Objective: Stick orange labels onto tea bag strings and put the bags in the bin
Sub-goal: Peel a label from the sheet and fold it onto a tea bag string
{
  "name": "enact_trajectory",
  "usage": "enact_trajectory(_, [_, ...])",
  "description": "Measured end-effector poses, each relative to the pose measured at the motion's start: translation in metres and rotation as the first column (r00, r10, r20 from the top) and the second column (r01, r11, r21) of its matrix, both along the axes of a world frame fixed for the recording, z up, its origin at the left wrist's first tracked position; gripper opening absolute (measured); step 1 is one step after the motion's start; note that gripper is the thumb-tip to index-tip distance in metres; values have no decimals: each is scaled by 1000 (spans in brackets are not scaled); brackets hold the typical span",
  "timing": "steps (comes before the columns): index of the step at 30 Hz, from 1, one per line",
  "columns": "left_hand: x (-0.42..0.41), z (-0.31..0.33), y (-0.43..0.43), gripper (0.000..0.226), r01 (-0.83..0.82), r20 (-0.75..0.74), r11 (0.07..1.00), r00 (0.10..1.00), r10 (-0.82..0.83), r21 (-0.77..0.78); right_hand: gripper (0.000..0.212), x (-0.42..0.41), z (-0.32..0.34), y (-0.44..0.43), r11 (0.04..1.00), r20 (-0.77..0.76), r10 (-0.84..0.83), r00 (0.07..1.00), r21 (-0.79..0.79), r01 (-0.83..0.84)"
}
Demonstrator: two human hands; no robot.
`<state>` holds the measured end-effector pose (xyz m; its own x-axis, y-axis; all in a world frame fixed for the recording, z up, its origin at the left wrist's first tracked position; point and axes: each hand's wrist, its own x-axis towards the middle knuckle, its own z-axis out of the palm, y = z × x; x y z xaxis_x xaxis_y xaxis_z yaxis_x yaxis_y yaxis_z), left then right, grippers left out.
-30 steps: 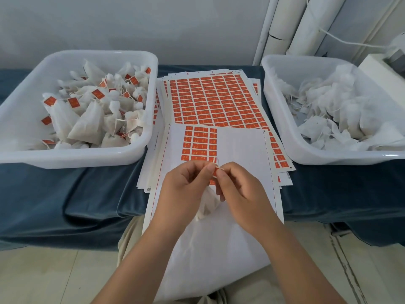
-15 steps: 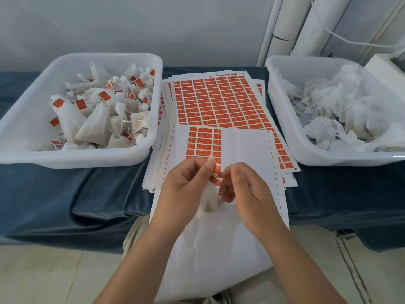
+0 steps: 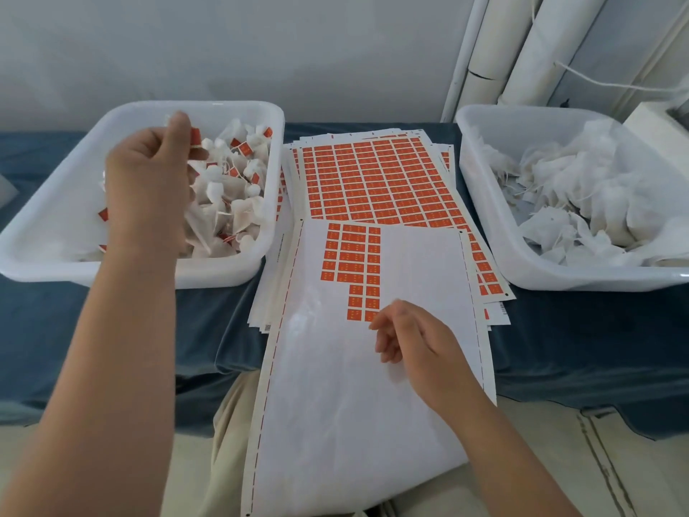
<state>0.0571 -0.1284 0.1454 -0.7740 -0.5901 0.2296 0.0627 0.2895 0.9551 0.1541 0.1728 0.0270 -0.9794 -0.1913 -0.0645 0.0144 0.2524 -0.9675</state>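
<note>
Head view: left hand tight on orange label above left bin; right hand slack, empty, over label sheet.

One orange label just over the white bin of tagged tea bags, its own bag apparently hidden.

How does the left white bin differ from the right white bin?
The left bin holds tea bags with orange labels; the right bin holds bags without any. The left hand pinches an orange label above the left bin; no hand is over the right bin. Both are white, on blue cloth.
</note>
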Motion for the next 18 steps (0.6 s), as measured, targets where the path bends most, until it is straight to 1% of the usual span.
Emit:
enact_trajectory(2, [-16,-10,-14,31,16,89,993,996,-6,-119,43,0,1,1,1000,-23,-13,1000,8,13])
enact_trajectory(5, [-28,-29,-24,23,77,250,954,968,-2,-289,36,-1,5,7,999,-74,-34,997,15,35])
enact_trajectory(7, [-30,-35,-27,24,76,250,927,968,19,-367,29,-4,11,14,998,-107,-54,993,28,57])
enact_trajectory(8, [-31,-36,-27,28,50,225,910,973,48,-411,24,-6,15,19,997,-126,-64,990,45,70])
enact_trajectory(10, [-31,-35,-24,36,-24,157,849,980,126,-528,17,-13,25,32,989,-181,-98,979,95,116])
enact_trajectory(12, [-26,-32,-18,42,-98,51,799,986,158,-593,12,-24,38,51,971,-245,-169,955,124,204])
enact_trajectory(14, [-17,-27,-7,40,-151,-83,804,989,126,-575,12,-41,54,73,934,-305,-257,917,164,317])
enact_trajectory(16, [-4,-21,8,34,-162,-192,818,979,64,-552,14,-61,70,96,895,-319,-346,882,172,413])
enact_trajectory(17, [4,-19,17,34,-147,-217,828,976,32,-542,14,-72,77,108,871,-332,-371,867,199,449])
enact_trajectory(18, [12,-18,28,32,-117,-218,845,976,0,-522,15,-83,84,121,835,-382,-370,847,264,483])
